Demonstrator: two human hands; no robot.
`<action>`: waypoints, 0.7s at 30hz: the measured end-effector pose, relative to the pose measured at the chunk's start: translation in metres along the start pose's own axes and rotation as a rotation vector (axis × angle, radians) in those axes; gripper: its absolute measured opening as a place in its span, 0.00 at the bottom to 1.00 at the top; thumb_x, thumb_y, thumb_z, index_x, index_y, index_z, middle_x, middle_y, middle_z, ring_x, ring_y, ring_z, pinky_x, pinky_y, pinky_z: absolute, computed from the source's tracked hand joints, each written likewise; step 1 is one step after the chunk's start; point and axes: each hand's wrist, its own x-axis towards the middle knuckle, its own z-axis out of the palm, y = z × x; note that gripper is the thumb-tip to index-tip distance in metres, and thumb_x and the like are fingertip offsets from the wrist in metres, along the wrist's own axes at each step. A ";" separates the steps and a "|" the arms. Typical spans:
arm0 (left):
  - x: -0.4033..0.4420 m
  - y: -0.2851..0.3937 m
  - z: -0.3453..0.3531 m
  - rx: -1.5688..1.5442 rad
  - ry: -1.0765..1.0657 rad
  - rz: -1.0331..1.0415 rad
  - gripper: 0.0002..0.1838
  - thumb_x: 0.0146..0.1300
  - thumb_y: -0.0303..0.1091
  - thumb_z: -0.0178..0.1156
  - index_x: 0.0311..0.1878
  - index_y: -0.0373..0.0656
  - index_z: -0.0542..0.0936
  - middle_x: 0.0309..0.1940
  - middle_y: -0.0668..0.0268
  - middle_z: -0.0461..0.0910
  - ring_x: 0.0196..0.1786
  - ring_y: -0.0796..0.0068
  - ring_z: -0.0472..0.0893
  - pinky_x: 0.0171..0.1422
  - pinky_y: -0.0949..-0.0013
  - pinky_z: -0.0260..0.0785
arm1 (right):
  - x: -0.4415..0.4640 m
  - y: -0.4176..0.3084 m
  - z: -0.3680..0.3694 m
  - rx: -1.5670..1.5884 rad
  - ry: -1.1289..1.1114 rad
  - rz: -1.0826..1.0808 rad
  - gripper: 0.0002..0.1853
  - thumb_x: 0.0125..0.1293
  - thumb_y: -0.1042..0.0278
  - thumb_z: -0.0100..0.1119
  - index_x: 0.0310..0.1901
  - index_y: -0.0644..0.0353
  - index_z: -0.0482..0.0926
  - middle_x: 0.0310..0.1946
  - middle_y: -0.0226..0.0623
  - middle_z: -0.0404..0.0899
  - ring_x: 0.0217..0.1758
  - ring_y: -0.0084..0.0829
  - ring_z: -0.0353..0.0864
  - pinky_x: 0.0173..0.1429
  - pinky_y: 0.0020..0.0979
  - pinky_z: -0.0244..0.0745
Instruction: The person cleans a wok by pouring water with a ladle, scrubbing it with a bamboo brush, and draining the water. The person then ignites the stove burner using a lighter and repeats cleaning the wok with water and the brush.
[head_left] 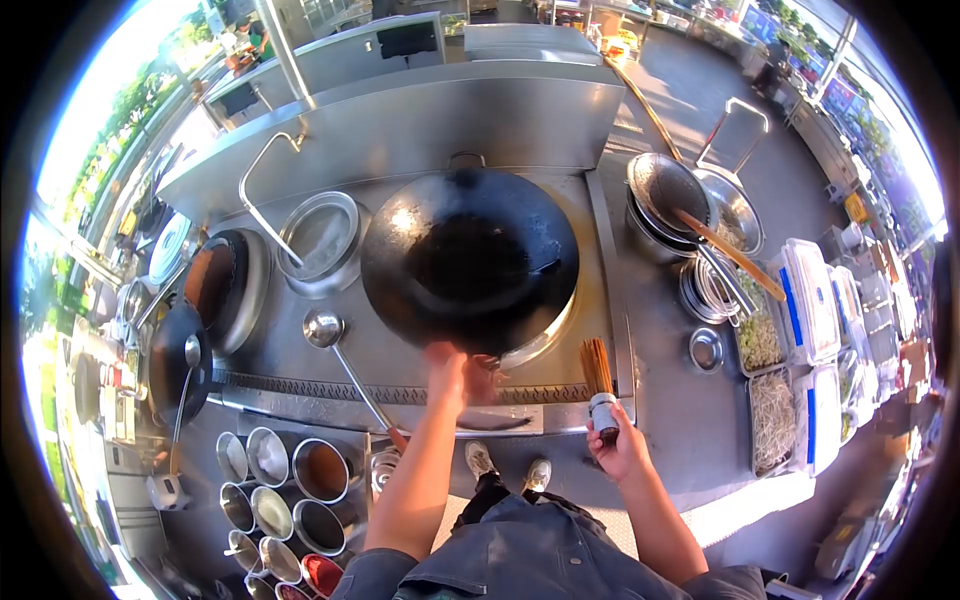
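Note:
A large dark wok (470,255) sits on the steel stove, its inside wet-looking and shiny. At its near rim is my left hand (455,372), beside the near loop handle. Motion smears those fingers, so I cannot tell whether they grip the handle. My right hand (622,447) is closed around the pale-banded grip of a bamboo wok brush (597,368), bristles pointing up and away, to the right of the wok and apart from it. A steel ladle (345,362) lies on the stove to the left of my left hand.
Left of the wok stands a round steel pot (320,235) under a faucet (262,190). Several seasoning containers (322,470) fill the lower left. On the right are a strainer (672,190), a small metal bowl (706,350) and a tray of pale shreds (773,422).

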 end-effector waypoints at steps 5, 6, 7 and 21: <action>-0.020 -0.021 -0.081 0.089 -0.004 0.369 0.28 0.64 0.51 0.61 0.57 0.38 0.74 0.35 0.65 0.79 0.27 0.79 0.74 0.27 0.70 0.64 | 0.003 0.000 0.008 -0.079 0.113 -0.097 0.20 0.69 0.51 0.58 0.54 0.50 0.68 0.37 0.46 0.74 0.29 0.31 0.73 0.27 0.24 0.71; -0.026 -0.034 -0.117 0.008 0.030 0.304 0.27 0.65 0.49 0.61 0.57 0.38 0.74 0.39 0.63 0.80 0.32 0.77 0.77 0.31 0.70 0.68 | 0.005 0.000 0.007 -0.103 0.142 -0.120 0.20 0.69 0.50 0.58 0.54 0.51 0.68 0.36 0.46 0.74 0.28 0.31 0.73 0.27 0.24 0.71; -0.036 -0.037 -0.147 -0.052 0.064 0.256 0.25 0.65 0.47 0.61 0.57 0.38 0.74 0.42 0.62 0.80 0.36 0.75 0.79 0.36 0.68 0.71 | 0.009 -0.002 0.004 -0.095 0.137 -0.106 0.20 0.69 0.50 0.57 0.54 0.53 0.68 0.36 0.46 0.74 0.28 0.31 0.73 0.27 0.24 0.71; -0.040 -0.053 -0.228 -0.673 -0.389 0.000 0.37 0.69 0.63 0.44 0.58 0.33 0.74 0.50 0.51 0.81 0.48 0.54 0.81 0.59 0.56 0.70 | 0.028 -0.010 0.011 -0.059 0.274 -0.077 0.21 0.68 0.52 0.58 0.53 0.56 0.69 0.36 0.46 0.74 0.27 0.30 0.73 0.26 0.23 0.71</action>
